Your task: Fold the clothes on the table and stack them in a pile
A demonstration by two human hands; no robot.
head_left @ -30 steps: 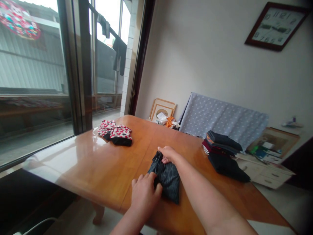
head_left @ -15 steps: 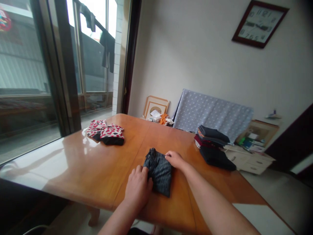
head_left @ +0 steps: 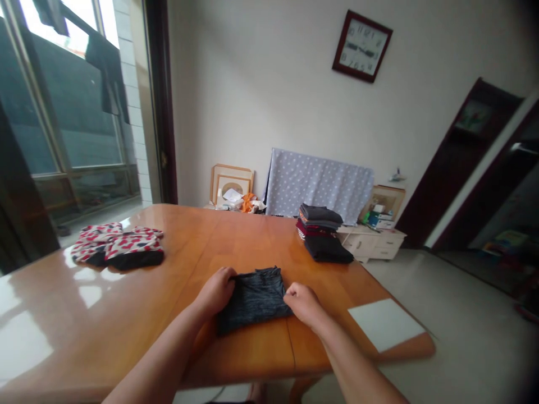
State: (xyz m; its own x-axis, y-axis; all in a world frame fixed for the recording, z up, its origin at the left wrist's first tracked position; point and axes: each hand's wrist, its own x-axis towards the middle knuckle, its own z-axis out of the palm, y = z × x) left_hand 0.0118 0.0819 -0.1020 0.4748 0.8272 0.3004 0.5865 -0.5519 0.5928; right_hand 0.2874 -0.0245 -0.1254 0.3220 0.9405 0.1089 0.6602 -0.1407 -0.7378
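A dark blue-grey folded garment (head_left: pixel 255 300), its exact kind unclear, lies near the front edge of the wooden table (head_left: pixel 197 233). My left hand (head_left: pixel 215 289) is closed on its upper left corner, the fingertips partly hidden behind the cloth. At the right edge, my right hand (head_left: pixel 304 303) pinches the fabric between thumb and curled fingers. The garment's top edge looks gathered and uneven.
Red, white and black patterned clothing (head_left: pixel 120 247) lies at the table's left. A stack of folded dark clothes (head_left: pixel 322 233) stands at the far right. Nearer on the right is a white sheet (head_left: pixel 385 322). Behind stand a dotted cloth cover (head_left: pixel 320 182) and a white cabinet (head_left: pixel 373 244).
The garment has turned and now lies wider, side to side. My left hand has moved from its near left side to its upper left corner. The view has swung right.
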